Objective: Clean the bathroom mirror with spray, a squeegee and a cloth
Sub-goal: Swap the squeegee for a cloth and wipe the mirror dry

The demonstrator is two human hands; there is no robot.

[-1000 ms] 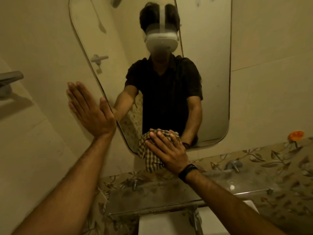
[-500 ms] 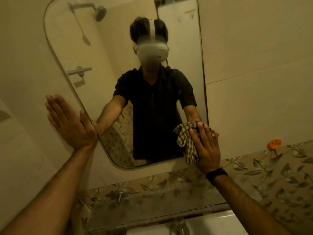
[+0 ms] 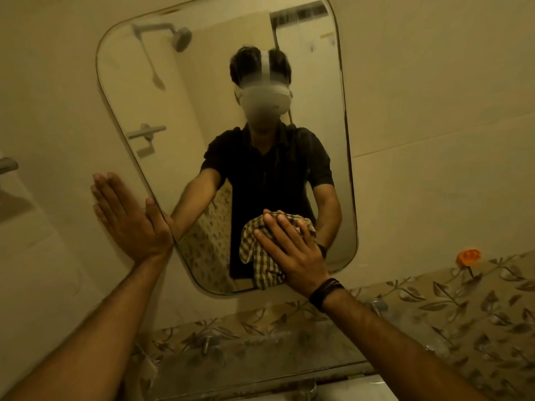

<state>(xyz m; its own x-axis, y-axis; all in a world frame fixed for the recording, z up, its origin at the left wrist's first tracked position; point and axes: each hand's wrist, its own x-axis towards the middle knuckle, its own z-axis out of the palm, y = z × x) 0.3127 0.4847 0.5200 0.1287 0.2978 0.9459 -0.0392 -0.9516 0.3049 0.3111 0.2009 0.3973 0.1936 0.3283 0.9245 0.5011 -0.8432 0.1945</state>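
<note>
The rounded bathroom mirror (image 3: pixel 185 111) hangs on the beige wall ahead. My right hand (image 3: pixel 292 251) presses a checked cloth (image 3: pixel 256 256) flat against the lower middle of the glass, fingers spread over it. My left hand (image 3: pixel 127 218) lies flat and open on the wall, its thumb touching the mirror's lower left edge. The glass reflects a person in a dark shirt and a headset. No spray bottle or squeegee is in view.
A dusty glass shelf (image 3: pixel 260 360) on metal pegs sits below the mirror, with the white basin (image 3: pixel 379 386) under it. Leaf-pattern tiles (image 3: pixel 463 308) run along the wall at right, with an orange flower (image 3: pixel 469 256). A fixture (image 3: pixel 7 164) juts out at far left.
My right hand slid the cloth from the mirror's lower right edge back left to the lower middle. The view tilted up, showing more of the mirror. My left hand stayed on the wall.
</note>
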